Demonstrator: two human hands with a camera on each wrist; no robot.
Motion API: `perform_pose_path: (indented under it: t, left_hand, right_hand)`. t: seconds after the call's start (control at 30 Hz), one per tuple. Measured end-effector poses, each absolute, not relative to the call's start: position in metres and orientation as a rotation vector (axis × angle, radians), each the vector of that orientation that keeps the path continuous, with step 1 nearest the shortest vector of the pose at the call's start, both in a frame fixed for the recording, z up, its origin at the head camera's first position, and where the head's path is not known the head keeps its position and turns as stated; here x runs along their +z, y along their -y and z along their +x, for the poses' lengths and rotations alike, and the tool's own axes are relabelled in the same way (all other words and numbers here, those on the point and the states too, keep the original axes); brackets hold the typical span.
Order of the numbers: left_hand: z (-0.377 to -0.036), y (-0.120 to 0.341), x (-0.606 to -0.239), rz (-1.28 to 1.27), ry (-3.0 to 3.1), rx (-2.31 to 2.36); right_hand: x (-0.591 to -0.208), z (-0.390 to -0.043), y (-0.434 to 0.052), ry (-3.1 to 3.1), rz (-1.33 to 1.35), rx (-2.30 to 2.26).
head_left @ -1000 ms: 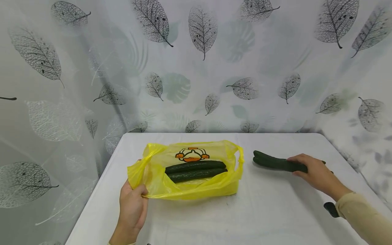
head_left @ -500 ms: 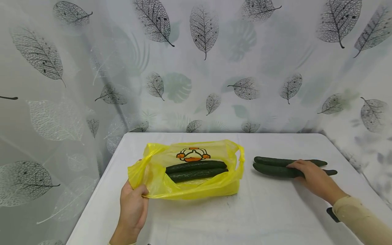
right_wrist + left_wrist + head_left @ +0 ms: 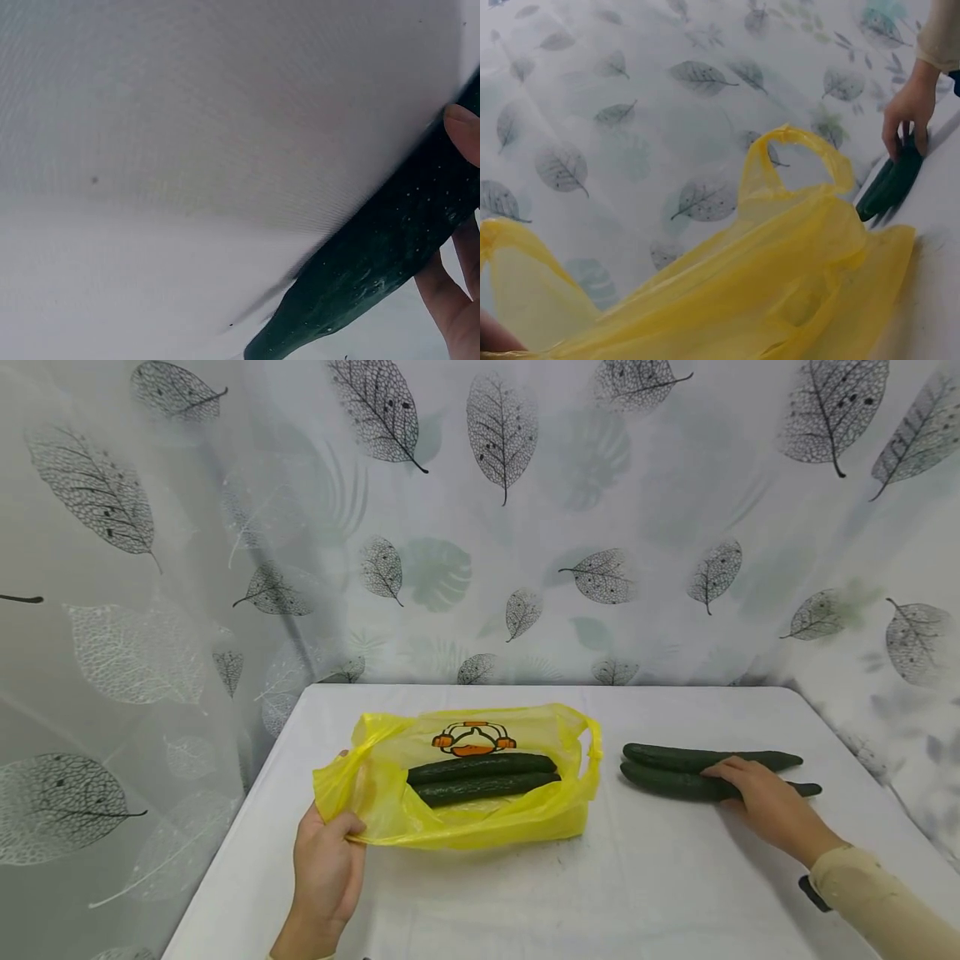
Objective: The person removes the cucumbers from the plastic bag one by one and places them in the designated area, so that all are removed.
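A yellow plastic bag (image 3: 480, 822) lies open on the white table (image 3: 660, 893), with two dark green cucumbers (image 3: 480, 777) side by side inside it. My left hand (image 3: 326, 860) grips the bag's near left edge. To the right of the bag two more cucumbers lie parallel on the table. My right hand (image 3: 761, 797) holds the near cucumber (image 3: 667, 781) at its right half; the far cucumber (image 3: 697, 758) lies just behind it. In the right wrist view thumb and fingers (image 3: 450, 300) wrap the cucumber (image 3: 375, 262). The left wrist view shows the bag's handle (image 3: 791, 161) and the right hand (image 3: 909, 112).
A leaf-patterned curtain (image 3: 495, 527) hangs behind and on both sides of the table. The table's left edge runs close to my left hand. Bare tabletop lies in front of the bag and between the bag and the loose cucumbers.
My right hand has brought its cucumber down onto the table in front of the other loose one and shifted it slightly. The left hand and the bag stayed put.
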State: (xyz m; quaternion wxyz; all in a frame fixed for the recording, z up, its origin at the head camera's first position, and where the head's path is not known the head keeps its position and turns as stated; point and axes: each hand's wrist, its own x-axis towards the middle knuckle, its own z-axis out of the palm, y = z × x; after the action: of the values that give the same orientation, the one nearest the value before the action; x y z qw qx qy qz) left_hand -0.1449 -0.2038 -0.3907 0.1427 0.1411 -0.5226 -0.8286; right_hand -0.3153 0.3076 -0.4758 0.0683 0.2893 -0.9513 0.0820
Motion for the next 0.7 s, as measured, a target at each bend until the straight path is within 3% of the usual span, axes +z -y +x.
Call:
perform_pose_path:
  t: [0.7]
  left_hand:
    - [-0.145, 0.2055, -0.3964, 0.21, 1.453, -2.418]
  right_hand:
    - [-0.4679, -0.311, -0.3042, 2.928, 0.791, 0.183]
